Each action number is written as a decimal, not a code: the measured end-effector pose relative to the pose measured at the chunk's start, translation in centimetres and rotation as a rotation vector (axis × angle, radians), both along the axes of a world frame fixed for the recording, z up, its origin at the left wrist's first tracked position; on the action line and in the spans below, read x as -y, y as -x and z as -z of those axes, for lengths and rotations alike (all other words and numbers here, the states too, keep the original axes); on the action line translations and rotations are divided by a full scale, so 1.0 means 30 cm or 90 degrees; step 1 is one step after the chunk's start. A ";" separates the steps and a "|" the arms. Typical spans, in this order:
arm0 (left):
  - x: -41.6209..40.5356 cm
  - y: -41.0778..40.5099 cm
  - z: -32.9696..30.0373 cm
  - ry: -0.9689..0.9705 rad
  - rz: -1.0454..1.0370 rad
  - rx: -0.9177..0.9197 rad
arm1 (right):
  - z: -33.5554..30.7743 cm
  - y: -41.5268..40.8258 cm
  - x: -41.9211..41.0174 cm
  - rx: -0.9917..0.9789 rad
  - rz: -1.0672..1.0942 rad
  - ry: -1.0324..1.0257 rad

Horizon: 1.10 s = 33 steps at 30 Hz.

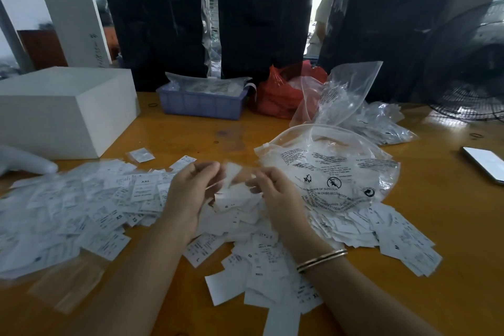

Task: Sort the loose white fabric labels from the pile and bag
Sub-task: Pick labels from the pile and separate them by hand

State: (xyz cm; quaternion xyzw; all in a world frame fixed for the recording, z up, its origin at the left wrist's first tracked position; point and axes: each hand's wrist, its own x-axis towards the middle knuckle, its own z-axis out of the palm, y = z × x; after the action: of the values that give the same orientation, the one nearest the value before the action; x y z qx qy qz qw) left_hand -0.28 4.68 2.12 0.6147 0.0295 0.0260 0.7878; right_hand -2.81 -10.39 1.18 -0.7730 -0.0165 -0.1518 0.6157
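White fabric labels [90, 215] are lying in a wide loose pile across the wooden table [450, 254], spreading from the left edge to under the clear printed bag [335, 169] on the right. Both hands are hovering over the middle of the pile: the left hand [191, 194] and the right hand [275, 194] are each curling their fingers around a small blurred label [231, 174] held between them. A gold bangle [321, 260] is sitting on the right wrist. A white box [62, 109] is standing at the far left.
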 end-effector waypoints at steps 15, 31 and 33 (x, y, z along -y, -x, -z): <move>0.022 0.014 0.013 -0.244 0.122 0.041 | -0.002 -0.011 0.006 0.062 0.030 -0.211; -0.020 -0.006 0.008 -0.068 -0.193 0.049 | 0.049 0.010 -0.031 0.162 -0.027 0.633; -0.011 0.001 0.006 -0.120 -0.185 0.083 | 0.048 0.017 -0.024 0.160 0.000 0.551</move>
State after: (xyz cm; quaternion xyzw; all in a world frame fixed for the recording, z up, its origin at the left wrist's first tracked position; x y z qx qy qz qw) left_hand -0.31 5.00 1.94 0.6719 0.0647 0.1820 0.7150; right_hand -3.32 -9.67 -0.25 -0.9349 -0.1532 -0.2236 0.2291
